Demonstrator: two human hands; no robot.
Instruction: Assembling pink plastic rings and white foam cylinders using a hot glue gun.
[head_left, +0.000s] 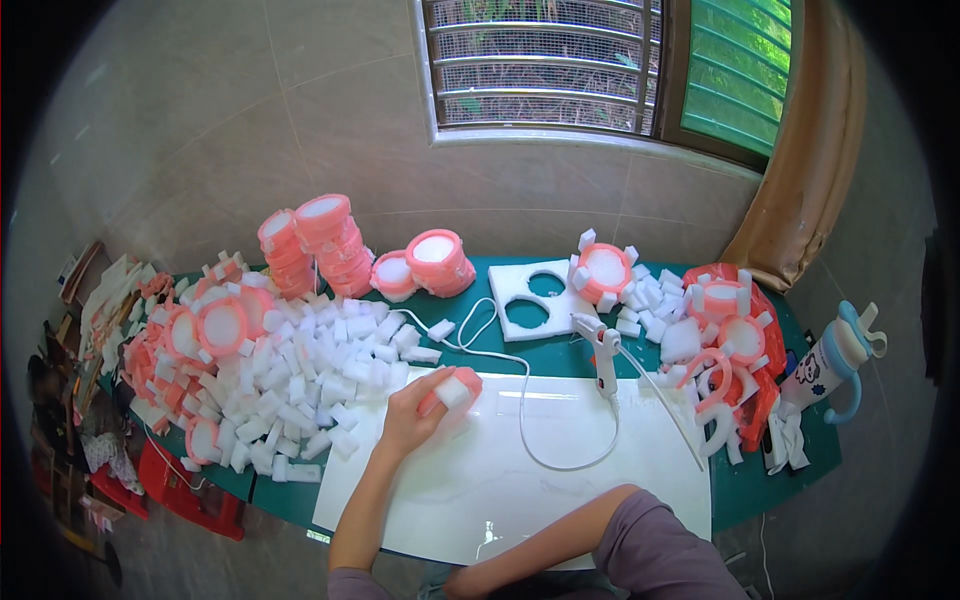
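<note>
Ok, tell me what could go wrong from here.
The cord loops across the board, to the right of the left hand and its foam piece; an arm could snag it and drag the glue gun.

The gun's tip sits close to the foam frame; if it is hot, it might melt the foam.

The pink stacks stand several pieces high and look uneven, so a bump could topple them.

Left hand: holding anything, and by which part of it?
Yes: the left hand holds a small pink-and-white foam piece by its left side.
</note>
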